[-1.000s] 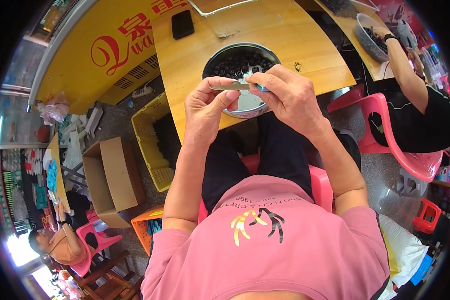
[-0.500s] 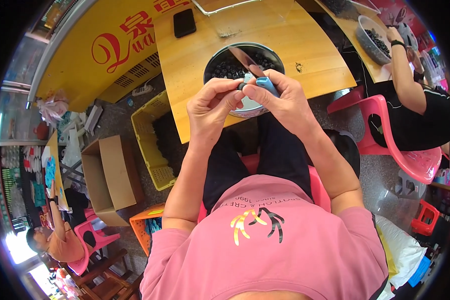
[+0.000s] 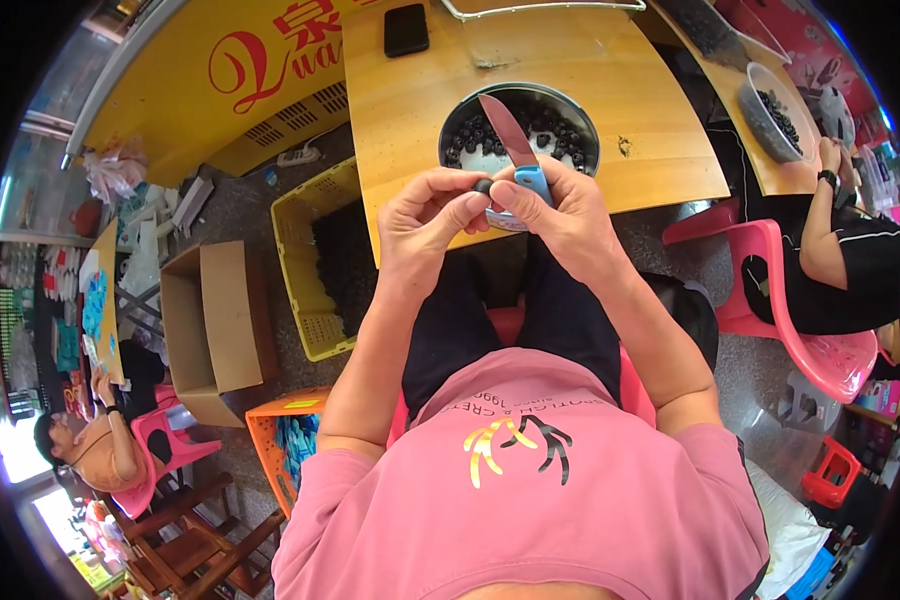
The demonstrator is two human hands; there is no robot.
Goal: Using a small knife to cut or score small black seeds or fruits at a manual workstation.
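My left hand (image 3: pixel 432 212) pinches a small dark round piece (image 3: pixel 484 186) between thumb and fingertips. Beside it, my right hand (image 3: pixel 562 205) is closed around the blue handle of a knife (image 3: pixel 510 132), its blade pointing up and away to the left. The right thumb reaches close to the dark piece. Both hands hover over the near rim of a round metal basin (image 3: pixel 591 128), which holds many similar dark pieces around a whitish patch. My hands hide the basin's near part.
The basin stands on a wooden table (image 3: pixel 660 150) with a black phone (image 3: pixel 406 30) at the far left. A yellow crate (image 3: pixel 295 265), a cardboard box (image 3: pixel 210 320) and an orange crate (image 3: pixel 288 408) are on the floor to my left. At right, another person sits by a plastic bowl (image 3: pixel 748 105).
The knife blade has swung more upright, away from the dark piece. The whole view has shifted slightly, and more of the whitish patch in the basin shows. Both grips stay the same.
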